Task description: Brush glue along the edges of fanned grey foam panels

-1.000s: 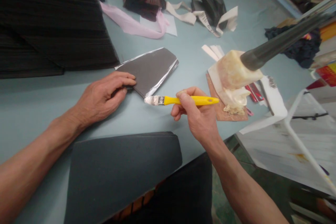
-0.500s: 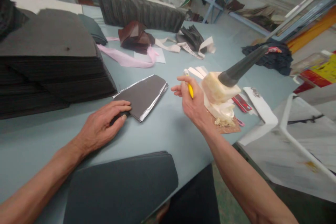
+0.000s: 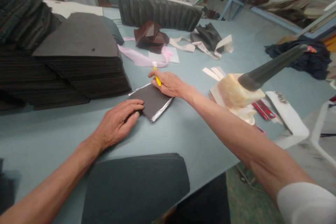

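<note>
A dark grey cut piece [image 3: 152,100] with shiny wet edges lies flat on the pale blue table [image 3: 183,136]. My left hand [image 3: 119,120] presses its near corner with fingers laid flat. Stretched across the piece's far edge, my right hand [image 3: 168,82] is closed on a yellow-handled brush [image 3: 156,77], whose bristle end points away from me. To the right stands a yellowish glue-caked block [image 3: 237,92] with a dark handle [image 3: 273,65] sticking out of it.
A tall stack of dark cut pieces [image 3: 73,59] fills the left. Another dark stack [image 3: 136,189] lies at the near edge. Pink ribbon [image 3: 143,59], brown and black scraps [image 3: 151,36], white strips [image 3: 215,72] and a white frame [image 3: 291,119] sit beyond and right.
My right hand swung the brush from the piece's near edge toward the glue block, then out over the piece's far edge. The left hand stayed on the near corner. The camera tilted up.
</note>
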Demonstrator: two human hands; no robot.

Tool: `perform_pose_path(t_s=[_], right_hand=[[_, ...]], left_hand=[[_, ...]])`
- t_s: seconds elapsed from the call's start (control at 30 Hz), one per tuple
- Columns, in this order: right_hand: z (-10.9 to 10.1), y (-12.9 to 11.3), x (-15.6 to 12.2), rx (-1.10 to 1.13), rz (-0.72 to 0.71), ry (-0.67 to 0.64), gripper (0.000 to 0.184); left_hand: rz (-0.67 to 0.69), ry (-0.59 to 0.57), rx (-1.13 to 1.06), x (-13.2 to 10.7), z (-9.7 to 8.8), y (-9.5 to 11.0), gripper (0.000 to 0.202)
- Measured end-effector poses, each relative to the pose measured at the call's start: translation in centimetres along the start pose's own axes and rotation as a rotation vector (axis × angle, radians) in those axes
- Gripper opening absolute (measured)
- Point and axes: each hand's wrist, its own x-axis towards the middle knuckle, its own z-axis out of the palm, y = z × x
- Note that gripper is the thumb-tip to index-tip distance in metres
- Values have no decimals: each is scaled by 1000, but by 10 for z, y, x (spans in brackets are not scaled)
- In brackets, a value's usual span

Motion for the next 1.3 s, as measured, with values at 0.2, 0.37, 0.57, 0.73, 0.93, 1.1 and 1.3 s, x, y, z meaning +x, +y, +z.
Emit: perform_pose_path(t_s=[0.2, 0.37, 0.57, 0.73, 0.93, 1.1, 1.3], right_hand=[[-14, 0, -34, -52, 91, -55, 45], [-14, -15, -68, 51, 131, -46, 45], [-7, -30, -96, 88, 144, -40, 40], [-5, -36, -104, 149, 157, -18, 38], [-3, -35, -108, 170, 134, 13, 39], [-1, -36, -109, 146, 121, 21, 41], [1, -38, -111, 112, 120, 29, 44]], left_hand=[[-67, -5, -80, 2, -3, 1, 38], [-92, 6, -119, 5, -5, 0, 43], [-101, 9, -115, 3, -8, 1, 47], [-99, -64, -80, -4, -14, 5, 45], [19, -262, 226, 6, -34, 16, 72], [142, -453, 433, 28, -39, 31, 90], [124, -562, 417, 49, -35, 41, 78]])
